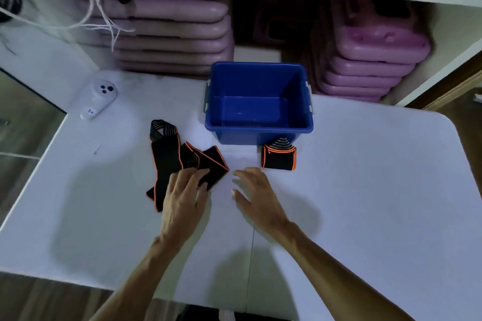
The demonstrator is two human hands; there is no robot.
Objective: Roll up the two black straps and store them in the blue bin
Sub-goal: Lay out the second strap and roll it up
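Observation:
A blue bin [305,101] stands on the white table [365,190], with nothing inside it. One black strap with orange edges [167,156] lies loose and crumpled left of the bin. My left hand [185,195] rests flat on its near end, fingers spread. A second black strap [279,157] sits rolled up just in front of the bin's right corner. My right hand [253,195] hovers open over the bare table between the two straps, touching neither.
A small white device [99,98] lies at the table's back left. Stacks of pink mats [169,34] fill the shelf behind the bin. White cords [99,2] hang at the upper left. The table's rounded right edge is near a wooden floor.

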